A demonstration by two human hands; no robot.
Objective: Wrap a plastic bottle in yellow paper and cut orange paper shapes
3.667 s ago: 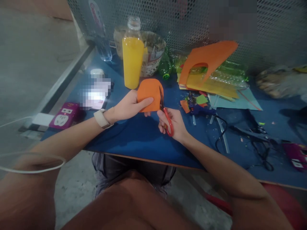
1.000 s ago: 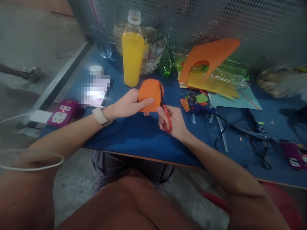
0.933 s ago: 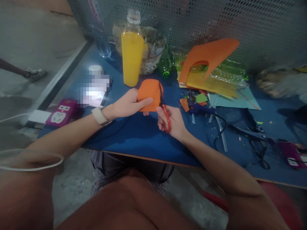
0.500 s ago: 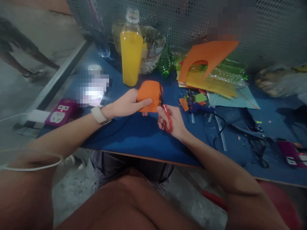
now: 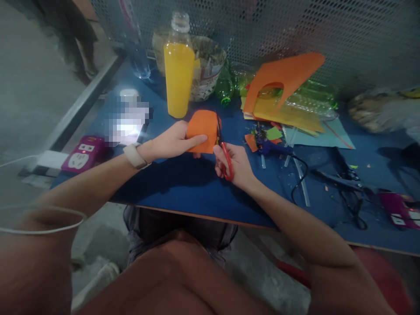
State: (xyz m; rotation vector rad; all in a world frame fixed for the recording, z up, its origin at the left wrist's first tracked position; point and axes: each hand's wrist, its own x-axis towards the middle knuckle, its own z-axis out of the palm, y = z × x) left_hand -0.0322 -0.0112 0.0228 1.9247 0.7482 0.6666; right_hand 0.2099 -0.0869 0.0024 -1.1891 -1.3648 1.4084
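Note:
Above the blue table, my left hand (image 5: pixel 175 140) pinches an orange piece of paper (image 5: pixel 201 127) by its left side, thumb on top and fingers beneath. My right hand (image 5: pixel 236 164) is closed round the red handles of a pair of scissors (image 5: pixel 227 162). The dark blades lie along the right edge of the orange paper, with a narrow orange strip showing beyond them. How far apart the blades are I cannot tell.
A bottle of yellow liquid (image 5: pixel 179 78) stands behind my hands, beside a woven basket (image 5: pixel 206 74). To the right lie coloured sheets (image 5: pixel 282 109), paper scraps, a blue glue gun (image 5: pixel 275 148) and its cord. A purple power strip (image 5: pixel 83 153) sits at left.
The scissors and my right hand have shifted slightly left, their handles turned a little. My left hand keeps its hold on the paper. A person's legs at upper left have moved.

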